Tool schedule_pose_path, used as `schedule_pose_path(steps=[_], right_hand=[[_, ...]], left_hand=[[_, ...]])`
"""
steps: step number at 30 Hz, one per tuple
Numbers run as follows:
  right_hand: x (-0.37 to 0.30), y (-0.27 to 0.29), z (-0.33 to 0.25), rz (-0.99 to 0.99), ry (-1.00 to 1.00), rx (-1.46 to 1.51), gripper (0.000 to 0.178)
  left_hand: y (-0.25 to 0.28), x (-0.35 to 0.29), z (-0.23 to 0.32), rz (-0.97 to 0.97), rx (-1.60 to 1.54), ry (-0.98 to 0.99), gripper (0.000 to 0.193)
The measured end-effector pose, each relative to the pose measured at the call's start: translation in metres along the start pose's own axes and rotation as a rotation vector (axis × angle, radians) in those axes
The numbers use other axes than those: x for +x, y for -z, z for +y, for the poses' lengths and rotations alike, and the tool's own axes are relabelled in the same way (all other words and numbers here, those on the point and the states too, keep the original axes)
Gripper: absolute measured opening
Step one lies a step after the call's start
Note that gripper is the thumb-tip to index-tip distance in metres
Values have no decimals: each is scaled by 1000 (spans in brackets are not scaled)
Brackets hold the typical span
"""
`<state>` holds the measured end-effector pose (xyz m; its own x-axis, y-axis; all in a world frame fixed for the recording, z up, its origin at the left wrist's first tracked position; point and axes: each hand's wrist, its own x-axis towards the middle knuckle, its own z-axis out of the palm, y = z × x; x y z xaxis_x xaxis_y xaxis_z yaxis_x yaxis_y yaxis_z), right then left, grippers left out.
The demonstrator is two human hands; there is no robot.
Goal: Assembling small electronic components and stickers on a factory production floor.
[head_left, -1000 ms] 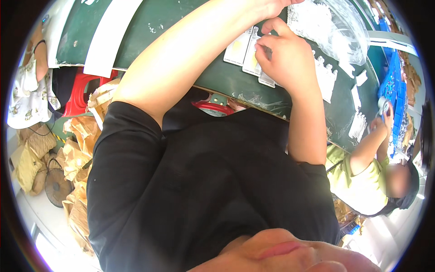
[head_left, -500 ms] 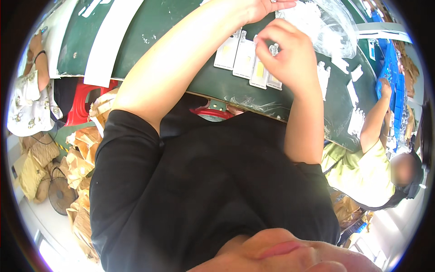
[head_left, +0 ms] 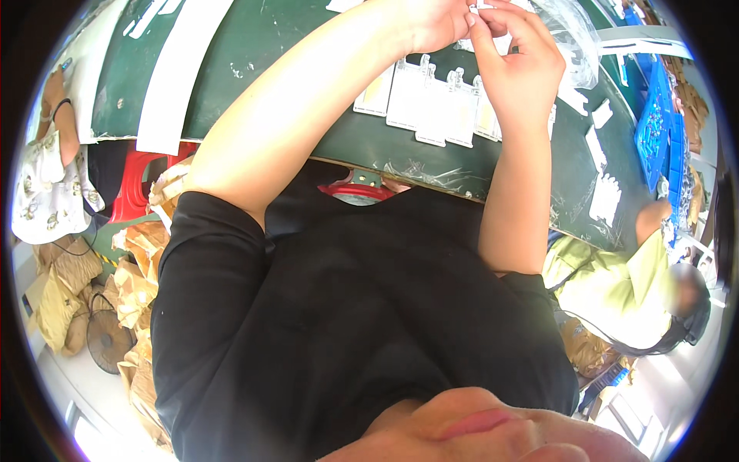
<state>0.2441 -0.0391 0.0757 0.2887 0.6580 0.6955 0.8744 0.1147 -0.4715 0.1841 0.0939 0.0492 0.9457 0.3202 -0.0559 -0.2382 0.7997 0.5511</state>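
Observation:
At the far side of the green table (head_left: 308,92), my left hand (head_left: 437,25) and my right hand (head_left: 525,68) meet at the upper edge of view. Between their fingertips is a small white piece (head_left: 482,6), pinched by both; its exact kind is too small to tell. Just nearer to me lies a row of flat white card-like pieces (head_left: 406,104) with clear clip-shaped tops, some overlapping. My right wrist and forearm cover part of that row's right end.
A clear plastic bag (head_left: 583,54) lies beyond my right hand. White strips (head_left: 595,146) and a stack of white pieces (head_left: 606,199) are farther right. A long white band (head_left: 181,73) crosses the table's left. Blue trays (head_left: 654,127) stand near a person in light green (head_left: 608,285).
My right hand has moved up to meet my left at the small white piece. White pieces in the row now overlap differently. The person at right has lowered an arm.

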Motion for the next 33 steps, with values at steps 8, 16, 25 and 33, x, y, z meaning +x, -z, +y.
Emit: schedule_pose_path(steps=[8,16,25,33], right_hand=[[-5,-1,3,-29,-166,56,7],[0,0,-22,-74,-251,197,10],[-15,-12,4,-236,-9,111,21],[-17,-13,41,-305,23,-196,15]], left_hand=[[0,3,-6,99,3,18,34],[-12,-6,12,188,-13,-54,27],[22,9,49,378,-125,-524,16],[-4,-11,5,-39,-31,-400,37]])
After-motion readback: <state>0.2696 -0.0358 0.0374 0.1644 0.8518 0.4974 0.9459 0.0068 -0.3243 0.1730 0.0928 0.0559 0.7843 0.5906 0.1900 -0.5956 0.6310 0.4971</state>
